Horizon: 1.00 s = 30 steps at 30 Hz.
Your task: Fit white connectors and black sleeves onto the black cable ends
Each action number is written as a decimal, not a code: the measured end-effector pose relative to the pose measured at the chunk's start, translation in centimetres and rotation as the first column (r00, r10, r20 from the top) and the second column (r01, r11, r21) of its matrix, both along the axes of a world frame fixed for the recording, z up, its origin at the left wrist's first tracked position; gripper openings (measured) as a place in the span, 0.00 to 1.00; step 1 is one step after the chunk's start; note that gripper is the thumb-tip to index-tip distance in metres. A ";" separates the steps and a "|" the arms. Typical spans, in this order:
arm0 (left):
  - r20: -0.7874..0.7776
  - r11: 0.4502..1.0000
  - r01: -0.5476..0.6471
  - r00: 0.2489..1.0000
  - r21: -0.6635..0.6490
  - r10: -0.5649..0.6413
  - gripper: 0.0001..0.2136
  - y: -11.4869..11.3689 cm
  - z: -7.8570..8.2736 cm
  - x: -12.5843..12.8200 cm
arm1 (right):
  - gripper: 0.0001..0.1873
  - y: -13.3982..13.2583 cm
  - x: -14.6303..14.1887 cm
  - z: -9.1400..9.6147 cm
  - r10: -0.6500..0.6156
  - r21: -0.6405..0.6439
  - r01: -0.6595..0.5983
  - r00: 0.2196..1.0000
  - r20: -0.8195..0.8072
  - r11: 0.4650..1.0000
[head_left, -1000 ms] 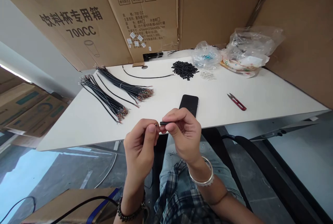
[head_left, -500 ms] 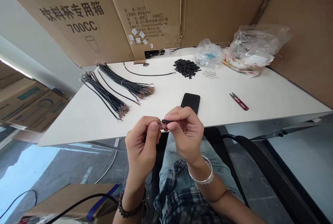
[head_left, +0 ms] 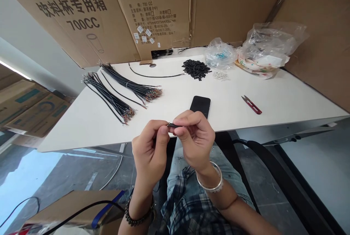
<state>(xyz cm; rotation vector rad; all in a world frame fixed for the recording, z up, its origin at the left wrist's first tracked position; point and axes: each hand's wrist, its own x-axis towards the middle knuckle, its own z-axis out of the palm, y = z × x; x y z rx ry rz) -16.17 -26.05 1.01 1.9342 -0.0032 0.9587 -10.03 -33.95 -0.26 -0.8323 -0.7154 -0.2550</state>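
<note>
My left hand point(head_left: 150, 147) and my right hand point(head_left: 194, 136) meet over the white table's front edge. Between them is a small black plastic piece point(head_left: 171, 125), pinched in my right fingertips. My left fingertips pinch its thin end, where a fine wire tip seems to enter, though the fingers hide most of it. Just behind my right hand lies a black smartphone point(head_left: 201, 105), face down or dark. The nearest wire bundles lie to the far left of my hands.
Two bundles of black cables point(head_left: 109, 98) and a single cable point(head_left: 155, 75) lie at the left. A heap of black pieces point(head_left: 196, 69), white bits point(head_left: 221, 76), plastic bags point(head_left: 266, 42) and red-handled thread snips point(head_left: 251, 104) sit on the white table point(head_left: 232, 113). Cardboard panels stand behind.
My hands have drawn slightly closer around the black piece and risen a little. The whole scene has shifted slightly in view with my head.
</note>
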 end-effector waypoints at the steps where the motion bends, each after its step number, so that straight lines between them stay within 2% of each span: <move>1: -0.005 1.000 -0.011 1.000 0.002 0.011 0.07 -0.1 -0.1 0.0 | 0.06 0.0 0.0 0.0 -0.003 0.002 0.003 1.000 -0.005 1.000; 10: 0.028 0.998 -0.052 0.998 -0.034 0.053 0.04 -0.3 -0.5 0.1 | 0.02 0.4 -0.5 -0.1 -0.080 -0.013 0.080 0.996 -0.050 0.997; 15: 0.055 0.998 -0.062 0.996 -0.030 0.063 0.05 -0.6 -0.5 0.1 | 0.02 0.8 -0.7 -0.3 -0.059 0.033 0.062 0.995 -0.079 0.998; 23: 0.061 0.997 -0.073 0.995 -0.021 0.074 0.07 -0.7 -0.5 -0.1 | 0.05 1.5 -1.2 -0.5 -0.149 0.035 0.156 0.977 -0.150 0.987; 30: 0.054 0.997 -0.082 0.995 -0.007 0.082 0.06 -0.6 -0.4 -0.1 | 0.02 1.5 -1.2 -0.6 -0.070 0.102 0.086 0.986 -0.152 0.991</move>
